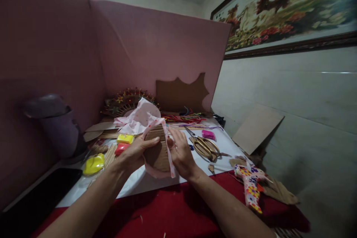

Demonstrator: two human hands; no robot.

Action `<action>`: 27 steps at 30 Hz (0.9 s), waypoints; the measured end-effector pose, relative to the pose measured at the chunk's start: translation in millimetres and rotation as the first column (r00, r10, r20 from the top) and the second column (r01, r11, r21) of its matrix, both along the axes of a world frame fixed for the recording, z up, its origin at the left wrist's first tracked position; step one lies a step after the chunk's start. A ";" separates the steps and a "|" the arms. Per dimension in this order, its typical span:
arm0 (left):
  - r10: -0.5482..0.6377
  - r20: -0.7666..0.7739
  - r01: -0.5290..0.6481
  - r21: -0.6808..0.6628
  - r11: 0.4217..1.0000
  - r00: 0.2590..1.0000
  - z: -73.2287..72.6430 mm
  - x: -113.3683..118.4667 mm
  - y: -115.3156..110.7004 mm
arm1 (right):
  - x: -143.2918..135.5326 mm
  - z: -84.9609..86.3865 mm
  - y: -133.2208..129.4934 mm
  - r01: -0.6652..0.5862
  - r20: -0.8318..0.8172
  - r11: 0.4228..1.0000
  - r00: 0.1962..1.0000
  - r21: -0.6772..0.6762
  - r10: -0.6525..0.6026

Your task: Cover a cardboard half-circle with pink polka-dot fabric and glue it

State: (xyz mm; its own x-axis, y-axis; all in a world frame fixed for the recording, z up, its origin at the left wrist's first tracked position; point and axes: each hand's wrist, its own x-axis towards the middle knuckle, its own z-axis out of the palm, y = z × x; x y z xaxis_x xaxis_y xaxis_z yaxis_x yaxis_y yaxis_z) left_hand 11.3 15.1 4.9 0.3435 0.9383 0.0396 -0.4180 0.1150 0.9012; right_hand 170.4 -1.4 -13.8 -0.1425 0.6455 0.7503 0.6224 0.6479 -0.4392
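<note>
A brown cardboard piece (156, 152), edged with pale pink spotted fabric (168, 148), is held upright over the white sheet. My left hand (136, 154) grips its left side, thumb lying across the cardboard face and the other fingers hidden behind. Against the right edge, my right hand (181, 152) closes on the fabric border, its fingers partly overlapping one another. Just behind the piece, a crumpled length of the same spotted fabric (146, 109) rests on the table. Gold-handled scissors (205, 148) lie right of my right hand.
Yellow (125, 138) and red (121, 148) packets and a yellow clay pack (94, 164) lie left. A purple cup (63, 130) stands beside a dark flat device (44, 193). A flower-patterned figure (251, 186) sits right. Jagged cardboard (181, 95) leans against the pink partition (161, 41).
</note>
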 end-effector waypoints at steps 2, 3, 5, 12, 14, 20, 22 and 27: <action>0.000 0.020 0.000 0.015 1.000 1.000 -2.5 3.0 -1.2 | -3.1 -3.3 0.2 -0.039 0.112 0.999 0.993 -0.027 0.042; 0.013 0.027 -0.013 0.010 1.000 1.000 -2.9 4.6 -2.3 | -5.2 -5.2 -0.4 -0.039 0.152 0.998 0.987 -0.048 0.046; 0.050 0.030 -0.049 -0.024 0.998 0.998 -2.0 7.4 -5.3 | -9.0 -8.1 -2.8 -0.017 0.210 0.996 0.977 -0.093 0.036; 0.084 0.008 -0.083 -0.062 0.995 0.996 -2.7 8.3 -4.8 | -10.0 -8.5 -4.4 -0.103 0.153 0.975 0.979 -0.196 0.135; 0.100 0.036 -0.098 -0.055 0.994 0.994 -3.5 6.3 -0.7 | -6.5 -6.7 -0.5 -0.137 -0.095 0.971 0.988 -0.198 0.120; 0.203 0.064 -0.192 -0.143 0.971 0.977 4.9 3.1 1.8 | 1.7 -2.2 11.4 -0.430 -0.642 0.751 0.766 -0.502 0.010; 0.205 0.071 -0.193 -0.154 0.969 0.976 6.3 3.5 0.7 | 0.8 -2.5 12.1 -0.512 -0.673 0.685 0.739 -0.518 0.043; 0.190 0.090 -0.178 -0.125 0.976 0.978 4.8 5.8 -1.0 | -2.7 -4.5 11.0 -0.532 -0.707 0.691 0.706 -0.489 0.044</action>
